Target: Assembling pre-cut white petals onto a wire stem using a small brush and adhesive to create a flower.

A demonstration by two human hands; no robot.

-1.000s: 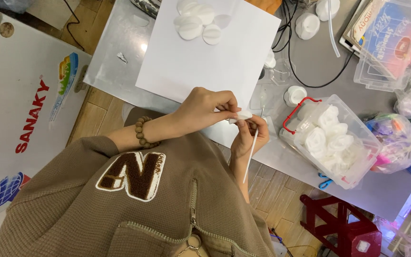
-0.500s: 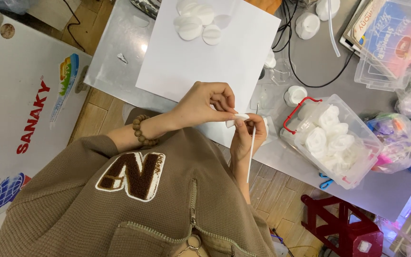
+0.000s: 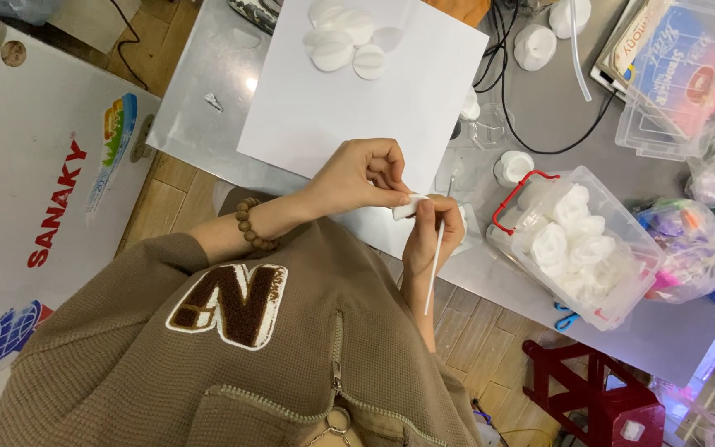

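Note:
My left hand [image 3: 362, 175], with a bead bracelet on its wrist, pinches a small white piece [image 3: 405, 207] between thumb and fingers. My right hand [image 3: 436, 232] touches the same piece from the other side and grips a thin white stick [image 3: 433, 269] that points down toward my body. Both hands meet just over the near edge of the grey table [image 3: 208, 136], below a large white sheet of paper [image 3: 349, 99].
Several white round pieces [image 3: 343, 41] lie at the sheet's far end. A clear plastic box with a red handle [image 3: 573, 244] holds white rolled pieces at my right. Clear cases [image 3: 676, 79], bags, black cables and a red stool [image 3: 597, 393] surround it. A white chest freezer [image 3: 35, 207] stands at the left.
My hands stay together at the same spot; the fingers have shifted slightly on the white piece and the stick hangs a little more upright.

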